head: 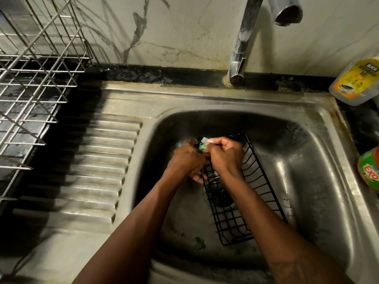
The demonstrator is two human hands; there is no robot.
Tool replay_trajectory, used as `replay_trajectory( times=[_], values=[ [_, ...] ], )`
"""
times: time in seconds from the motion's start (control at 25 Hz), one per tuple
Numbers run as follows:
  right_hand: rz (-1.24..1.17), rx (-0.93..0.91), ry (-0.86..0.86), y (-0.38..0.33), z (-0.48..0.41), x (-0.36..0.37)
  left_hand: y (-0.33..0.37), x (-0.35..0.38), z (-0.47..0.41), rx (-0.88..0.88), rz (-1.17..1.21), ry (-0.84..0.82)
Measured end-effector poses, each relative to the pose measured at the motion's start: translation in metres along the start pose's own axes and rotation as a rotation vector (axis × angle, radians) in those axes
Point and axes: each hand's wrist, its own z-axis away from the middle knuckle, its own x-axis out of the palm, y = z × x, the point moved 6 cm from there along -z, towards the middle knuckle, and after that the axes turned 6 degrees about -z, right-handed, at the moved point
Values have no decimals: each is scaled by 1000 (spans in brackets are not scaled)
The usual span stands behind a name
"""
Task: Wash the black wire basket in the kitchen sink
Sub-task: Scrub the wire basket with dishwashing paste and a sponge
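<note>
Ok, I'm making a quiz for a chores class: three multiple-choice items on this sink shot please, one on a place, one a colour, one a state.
1. Where is the basket? A on the drainboard; B in the sink; C in the rack.
2. What colour is the scrubber? A red; B blue; C green.
3. What is the right hand doing? A gripping the scrubber; B turning the tap; C lying flat on the counter.
Answers: B, its wires lie over the drain; C, its exposed part is green; A, its fingers curl round it.
</note>
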Motion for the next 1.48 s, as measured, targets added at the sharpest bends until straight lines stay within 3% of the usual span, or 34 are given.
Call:
replay_trajectory(
  times=[0.08, 0.24, 0.4, 0.56, 0.72, 0.8, 0.88, 0.96, 1.04, 1.12, 1.24, 1.36, 1.4, 1.48],
  values=[
    [-105, 14, 16, -2, -2, -2, -1, -1, 1, -5, -4, 3],
    [-159, 77, 242, 16, -6, -27, -1, -2, 0, -7, 22, 10],
    [-360, 145, 369, 27, -15, -35, -2, -1, -2, 2, 18, 3],
    [-110, 72, 273, 31, -20, -32, -2, -1, -2, -3, 63, -16],
    [205, -138, 192, 29, -28, -28, -2, -1, -6, -12, 24, -25],
    [256, -181, 55, 28, -24, -13, -2, -1, -6, 2, 3, -32],
    [228, -107, -49, 30, -17, 3, -1, -2, -4, 48, -38, -6],
    [-122, 265, -10, 41, -15, 9, -3, -2, -7, 50, -15, 12],
    [-751, 621, 51, 46, -7, 16, -5, -1, -9, -1, 55, -11],
    [-970, 670, 104, 43, -8, 11, -4, -1, -9, -22, 71, -25],
    [-678, 574, 6, 39, -8, 6, -2, 1, -7, -3, 69, -37],
    [29, 326, -47, 43, -12, 1, -2, -2, -5, 8, 45, -22],
    [176, 256, 28, 44, -15, -5, -1, -3, -4, 9, 41, -14],
    [153, 221, 222, 42, -20, -20, -1, -3, -3, -5, 54, -7]
  ],
)
